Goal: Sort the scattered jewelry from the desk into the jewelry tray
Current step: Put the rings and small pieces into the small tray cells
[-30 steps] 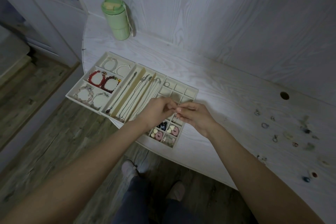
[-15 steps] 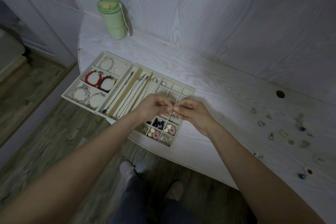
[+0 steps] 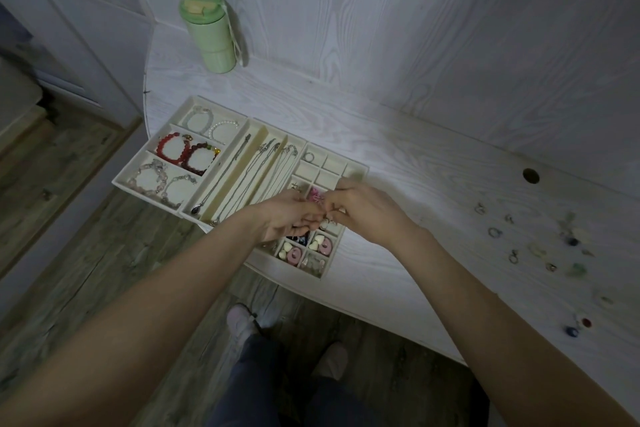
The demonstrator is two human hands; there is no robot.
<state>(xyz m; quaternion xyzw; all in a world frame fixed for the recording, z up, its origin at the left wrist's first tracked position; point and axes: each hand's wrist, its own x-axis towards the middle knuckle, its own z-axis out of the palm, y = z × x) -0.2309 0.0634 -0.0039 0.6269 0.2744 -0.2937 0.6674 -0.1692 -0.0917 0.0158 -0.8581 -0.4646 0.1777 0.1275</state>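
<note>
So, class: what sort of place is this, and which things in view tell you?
Most likely a bedroom or dressing corner at home: a pale wood-grain desk against a matching wall, a compartmented jewelry tray of bracelets and necklaces, and a green drink tumbler.

A cream jewelry tray [image 3: 221,114] lies flat at the table's left end: beaded bracelets [image 3: 188,152] fill its left section, chain necklaces [image 3: 256,180] the long middle slots, small pieces the right-hand grid. Loose rings and stones [image 3: 540,246] lie scattered well apart on the table's right side.
</note>
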